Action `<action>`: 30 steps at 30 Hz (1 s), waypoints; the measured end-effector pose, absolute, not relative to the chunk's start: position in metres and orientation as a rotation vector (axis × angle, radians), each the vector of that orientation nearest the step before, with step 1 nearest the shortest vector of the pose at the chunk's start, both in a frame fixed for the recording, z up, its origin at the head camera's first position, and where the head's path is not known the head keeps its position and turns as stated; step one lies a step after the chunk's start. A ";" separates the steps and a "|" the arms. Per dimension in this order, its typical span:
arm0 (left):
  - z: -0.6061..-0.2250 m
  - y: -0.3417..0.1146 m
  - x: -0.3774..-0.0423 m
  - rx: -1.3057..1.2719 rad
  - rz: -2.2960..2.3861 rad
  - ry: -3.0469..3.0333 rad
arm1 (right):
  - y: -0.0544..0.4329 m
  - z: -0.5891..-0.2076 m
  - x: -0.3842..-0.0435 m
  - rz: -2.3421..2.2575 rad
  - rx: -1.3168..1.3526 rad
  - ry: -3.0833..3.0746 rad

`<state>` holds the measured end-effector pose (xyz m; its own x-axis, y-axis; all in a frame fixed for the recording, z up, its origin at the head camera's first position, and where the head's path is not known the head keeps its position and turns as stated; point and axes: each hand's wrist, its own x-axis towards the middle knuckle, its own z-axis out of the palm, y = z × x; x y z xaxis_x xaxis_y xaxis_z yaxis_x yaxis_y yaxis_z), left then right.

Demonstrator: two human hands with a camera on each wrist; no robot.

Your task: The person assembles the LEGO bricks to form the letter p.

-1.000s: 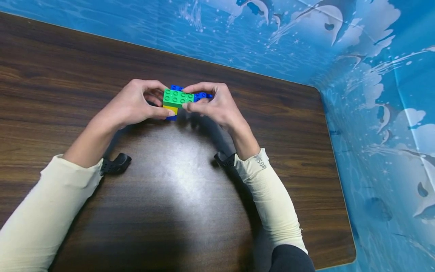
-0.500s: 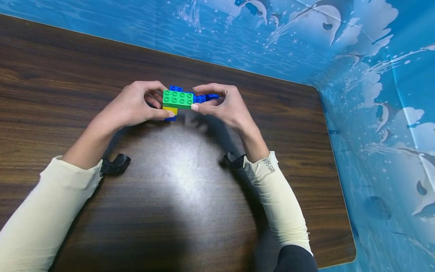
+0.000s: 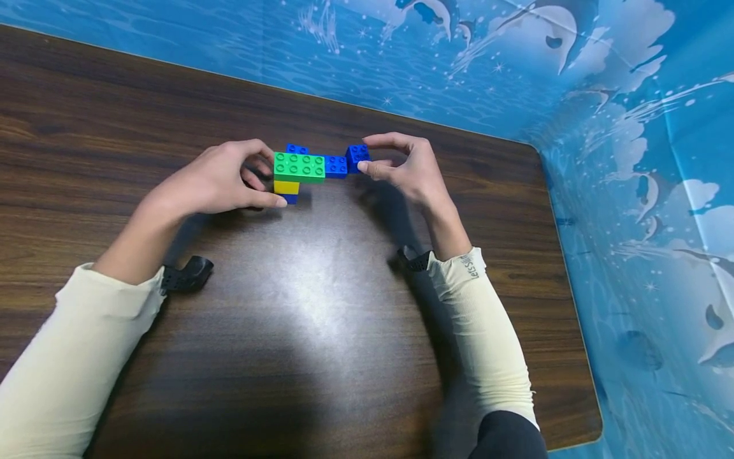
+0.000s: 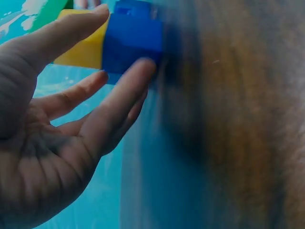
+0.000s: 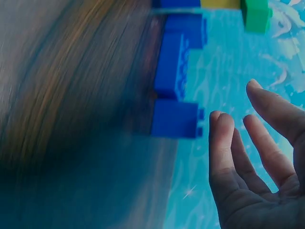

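Green brick: here it is, upper middle of the head view, the green brick (image 3: 299, 167) riding atop the stack.
Beneath it: the yellow brick (image 3: 287, 187) under its left end, then the bottom blue brick (image 3: 290, 199), low over the tabletop (image 3: 309, 319).
Blue neighbours: the back blue brick (image 3: 297, 148) peeks out behind the green; the middle blue brick (image 3: 336, 166) sits to its right, the end blue brick (image 3: 357, 153) just beyond.
Left hand: the left hand (image 3: 220, 178) spreads wide around the stack's left side; fingertip contact, can't tell.
Right hand: the right hand (image 3: 413, 167), fingers well parted, hovers by the end blue brick, a gap showing in the right wrist view.
Backdrop: dolphin curtain (image 3: 401, 83), top and right.
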<state>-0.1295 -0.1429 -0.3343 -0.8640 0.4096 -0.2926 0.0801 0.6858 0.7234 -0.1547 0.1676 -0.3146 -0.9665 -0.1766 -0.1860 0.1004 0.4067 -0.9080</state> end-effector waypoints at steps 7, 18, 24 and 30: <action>-0.320 -0.145 -0.125 0.388 1.138 2.468 | 0.181 -0.326 -0.166 -1.581 -0.031 2.419; -0.311 -0.139 -0.119 0.329 1.295 2.496 | 0.182 -0.342 -0.182 -1.545 -0.032 2.340; -0.317 -0.135 -0.120 0.351 1.422 2.430 | 0.177 -0.351 -0.186 -1.505 -0.001 2.354; -0.321 -0.132 -0.121 0.335 1.508 2.383 | 0.175 -0.356 -0.187 -1.539 0.008 2.376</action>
<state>-0.1210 -0.1321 -0.3206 -0.9276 0.3514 -0.1270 0.0357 0.4217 0.9060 -0.1874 0.1748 -0.3564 -0.9522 -0.1613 -0.2595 0.1708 0.4231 -0.8899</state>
